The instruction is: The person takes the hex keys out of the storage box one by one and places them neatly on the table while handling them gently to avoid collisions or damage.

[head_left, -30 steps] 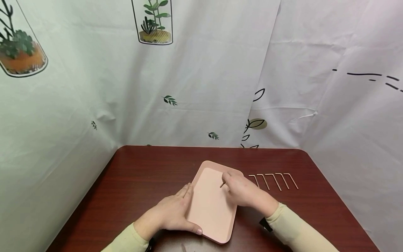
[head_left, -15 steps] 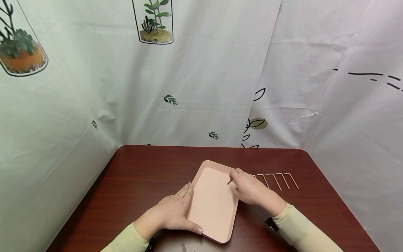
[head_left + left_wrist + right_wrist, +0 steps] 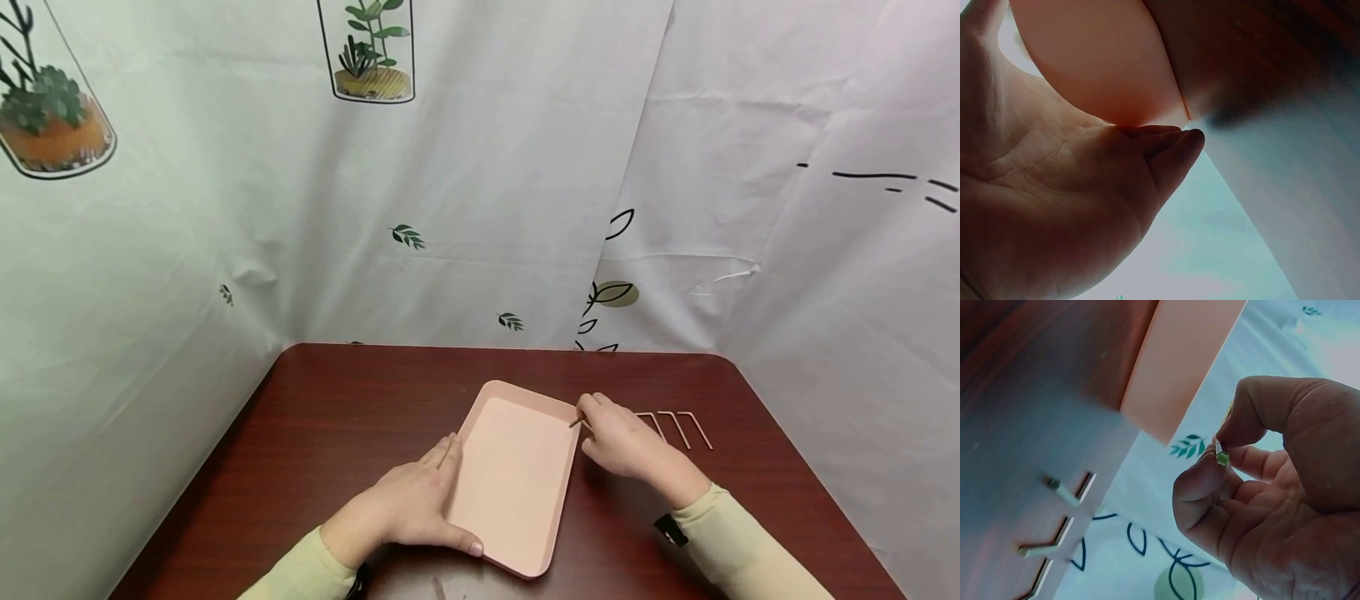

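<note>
A pink rectangular tray (image 3: 510, 492) sits at an angle on the table. My left hand (image 3: 412, 508) lies against its left side with fingers straight, the thumb at the near edge; the left wrist view shows this palm (image 3: 1054, 187) against the tray wall (image 3: 1097, 56). Just past the tray's far right corner, my right hand (image 3: 630, 442) pinches a hex key (image 3: 576, 422) between thumb and forefinger. Its six-sided end (image 3: 1222, 457) shows in the right wrist view, while the rest is mostly hidden by the fingers. Beside that hand, more L-shaped hex keys (image 3: 696, 429) lie in a row, some covered by it.
The dark red wooden table (image 3: 337, 400) extends around the tray. White cloth (image 3: 480, 183) printed with plants hangs behind it and at both sides. A black strap piece (image 3: 671, 530) shows at the right sleeve.
My right hand has moved right, from above the tray to beyond its right rim, carrying the hex key and covering part of the row. The left hand and tray have stayed put.
</note>
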A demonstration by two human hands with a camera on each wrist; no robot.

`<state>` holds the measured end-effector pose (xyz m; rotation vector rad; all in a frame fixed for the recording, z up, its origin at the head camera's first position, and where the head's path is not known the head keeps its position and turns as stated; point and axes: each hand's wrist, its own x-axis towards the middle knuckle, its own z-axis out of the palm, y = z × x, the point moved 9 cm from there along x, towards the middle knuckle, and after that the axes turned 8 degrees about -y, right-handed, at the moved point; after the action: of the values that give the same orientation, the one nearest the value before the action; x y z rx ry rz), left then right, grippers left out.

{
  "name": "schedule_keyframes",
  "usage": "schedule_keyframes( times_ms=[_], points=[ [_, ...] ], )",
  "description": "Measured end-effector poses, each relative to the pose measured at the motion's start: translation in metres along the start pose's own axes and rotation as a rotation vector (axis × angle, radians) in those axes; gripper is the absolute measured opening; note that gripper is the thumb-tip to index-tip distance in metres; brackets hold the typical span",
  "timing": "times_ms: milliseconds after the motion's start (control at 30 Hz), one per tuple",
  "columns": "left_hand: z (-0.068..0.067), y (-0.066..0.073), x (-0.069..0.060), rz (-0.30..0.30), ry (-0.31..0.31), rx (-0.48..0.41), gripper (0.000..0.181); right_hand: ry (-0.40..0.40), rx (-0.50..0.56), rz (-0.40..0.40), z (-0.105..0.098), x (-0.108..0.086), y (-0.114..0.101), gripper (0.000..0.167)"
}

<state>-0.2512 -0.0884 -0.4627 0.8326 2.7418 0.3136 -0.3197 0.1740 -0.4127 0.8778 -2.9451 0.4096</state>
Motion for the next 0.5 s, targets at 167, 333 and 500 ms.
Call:
schedule_keyframes(
  times_ms=[167, 333, 500],
  points=[
    [-0.001, 0.000, 0.000, -0.004, 0.000, -0.008, 0.155, -0.031, 0.010, 0.065, -0.001, -0.004, 0.014, 0.031],
    [-0.001, 0.000, -0.001, -0.004, 0.001, -0.017, 0.155, -0.008, 0.000, 0.076, -0.005, -0.009, 0.022, 0.032],
    [-0.001, 0.001, -0.001, -0.001, 0.000, -0.014, 0.154, -0.001, 0.000, 0.084, -0.009, -0.011, 0.032, 0.029]
  ],
)
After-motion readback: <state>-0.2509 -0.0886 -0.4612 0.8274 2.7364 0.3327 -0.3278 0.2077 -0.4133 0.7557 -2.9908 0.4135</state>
